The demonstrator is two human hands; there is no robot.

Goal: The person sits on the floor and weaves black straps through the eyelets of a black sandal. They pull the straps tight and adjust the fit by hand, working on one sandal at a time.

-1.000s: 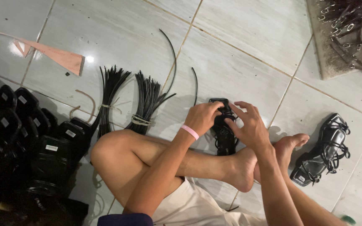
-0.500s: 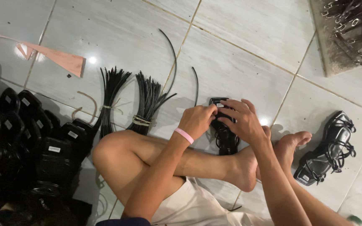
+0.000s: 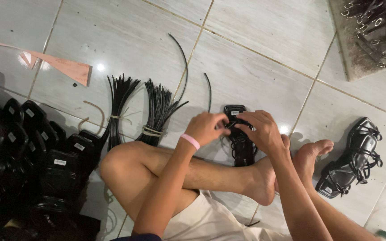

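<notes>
Both hands meet over a black sandal sole (image 3: 239, 134) lying flat on the tiled floor (image 3: 264, 58), just in front of the person's crossed legs: the left hand (image 3: 208, 128), with a pink wristband (image 3: 190, 141) at the wrist, has its fingers curled down onto the sole's near edge, and the right hand (image 3: 261, 130) pinches at a thin black strap on it, fingers closed to a fine grip (what exactly sits between the fingertips is too small to tell). The sole looks light and fairly stiff, so it should stay put when pressed by its edges, while the straps seem thin, limp and glossy, likely to slip unless held close to their ends. Two bundles of black cord (image 3: 155, 114) lie just left, a finished strappy sandal (image 3: 351, 158) lies to the right, and stacked black soles (image 3: 32, 151) sit at far left.
</notes>
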